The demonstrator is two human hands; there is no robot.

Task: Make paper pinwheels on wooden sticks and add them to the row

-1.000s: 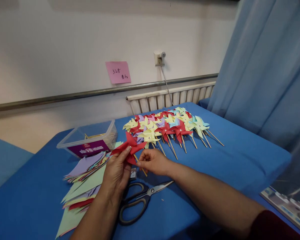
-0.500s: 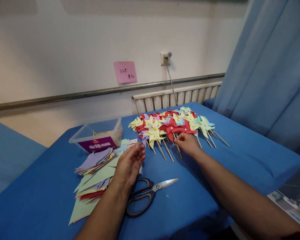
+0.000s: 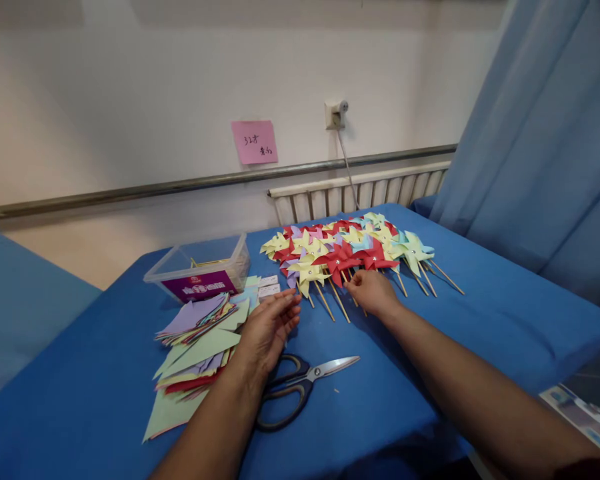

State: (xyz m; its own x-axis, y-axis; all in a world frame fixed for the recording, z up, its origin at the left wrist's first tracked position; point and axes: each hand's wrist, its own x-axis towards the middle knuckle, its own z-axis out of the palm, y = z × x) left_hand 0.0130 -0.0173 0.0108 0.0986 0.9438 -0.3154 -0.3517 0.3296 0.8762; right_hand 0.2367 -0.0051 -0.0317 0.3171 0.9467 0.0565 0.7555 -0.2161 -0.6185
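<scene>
My right hand (image 3: 373, 292) is closed in a pinch at the stick of a red pinwheel (image 3: 339, 260), at the front of a pile of paper pinwheels. The exact grip is partly hidden by the fingers. My left hand (image 3: 270, 327) hovers to the left of the pile, palm turned inward, fingers loosely bent and apart, holding nothing. Beneath its wrist lie scissors (image 3: 313, 377) with dark handles, blades pointing right. A yellow pinwheel (image 3: 310, 271) sits beside the red one, and a pale green pinwheel (image 3: 414, 251) lies at the right end of the pile.
Left of my left hand are stacks of coloured paper (image 3: 195, 353). Behind them stands a clear plastic box (image 3: 200, 283) with thin sticks in it. Small white boxes (image 3: 269, 287) sit nearby. A blue cloth (image 3: 480, 320) covers the table; a blue curtain (image 3: 530, 133) hangs at right.
My right hand and the front red pinwheel have shifted slightly left relative to the pile. My left hand stays much the same. The whole view has moved a little.
</scene>
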